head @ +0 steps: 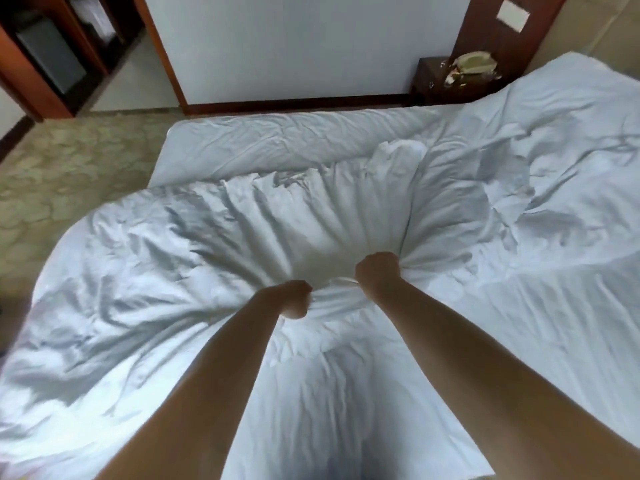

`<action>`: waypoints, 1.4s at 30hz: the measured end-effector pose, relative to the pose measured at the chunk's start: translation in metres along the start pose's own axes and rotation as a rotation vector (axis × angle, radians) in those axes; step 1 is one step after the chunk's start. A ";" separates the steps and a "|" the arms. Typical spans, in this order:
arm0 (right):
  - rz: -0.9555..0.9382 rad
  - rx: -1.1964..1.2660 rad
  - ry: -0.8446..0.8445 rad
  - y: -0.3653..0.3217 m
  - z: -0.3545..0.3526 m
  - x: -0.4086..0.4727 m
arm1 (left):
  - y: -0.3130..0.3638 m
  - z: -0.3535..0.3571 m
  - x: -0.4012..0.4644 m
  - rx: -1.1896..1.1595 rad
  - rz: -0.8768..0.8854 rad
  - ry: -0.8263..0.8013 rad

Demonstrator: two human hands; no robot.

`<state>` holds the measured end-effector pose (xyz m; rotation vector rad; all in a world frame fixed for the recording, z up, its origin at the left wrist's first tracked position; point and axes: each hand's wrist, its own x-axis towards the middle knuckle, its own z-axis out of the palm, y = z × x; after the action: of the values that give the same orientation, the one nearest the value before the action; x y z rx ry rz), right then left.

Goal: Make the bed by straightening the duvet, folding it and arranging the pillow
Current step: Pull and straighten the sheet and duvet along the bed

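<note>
A white duvet (pixel 145 271) lies rumpled across the bed and bunches into radiating folds at the middle. My left hand (pixel 294 301) grips a gathered fold of it in a fist. My right hand (pixel 377 273) grips the same bunched edge a little farther right and higher. Both arms reach forward from the bottom of the view. The mattress sheet (pixel 277 143) shows bare along the far side. No separate pillow can be told apart from the bedding.
A dark wooden nightstand (pixel 433 81) with a telephone (pixel 474 62) stands at the far right beside the bed. Patterned carpet (pixel 69 174) runs along the left. A white wall panel (pixel 294 43) with wooden trim faces me, and a wooden closet (pixel 52 57) is at far left.
</note>
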<state>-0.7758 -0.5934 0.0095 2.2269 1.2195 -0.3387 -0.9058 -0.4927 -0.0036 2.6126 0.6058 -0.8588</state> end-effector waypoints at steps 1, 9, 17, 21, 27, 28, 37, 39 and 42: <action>-0.011 -0.006 -0.055 -0.005 0.009 -0.004 | 0.002 0.008 -0.004 0.028 -0.007 -0.071; 0.022 0.189 0.324 -0.002 0.025 -0.010 | -0.009 0.028 0.001 0.091 -0.131 0.167; 0.126 0.407 1.182 0.019 -0.033 0.029 | -0.049 -0.054 0.010 0.356 -0.056 1.289; -0.093 0.361 0.321 -0.017 0.060 0.033 | -0.038 0.048 0.037 0.059 -0.014 0.303; -0.111 0.325 -0.221 -0.027 0.108 0.032 | -0.018 0.122 0.039 0.093 -0.086 -0.287; -0.105 0.347 -0.200 -0.025 0.108 0.035 | -0.023 0.118 0.041 0.125 -0.094 -0.254; -0.144 0.421 -0.048 -0.025 0.082 0.017 | -0.042 0.068 0.026 0.162 -0.133 0.023; -0.140 0.421 -0.026 -0.023 0.073 0.002 | -0.036 0.062 0.015 0.160 -0.118 0.039; -0.115 0.420 0.002 -0.018 0.063 -0.026 | -0.021 0.055 -0.004 0.165 -0.082 0.066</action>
<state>-0.8018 -0.6413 -0.0350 2.5069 1.3808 -0.6933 -0.9457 -0.4988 -0.0463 2.7905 0.6911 -0.8850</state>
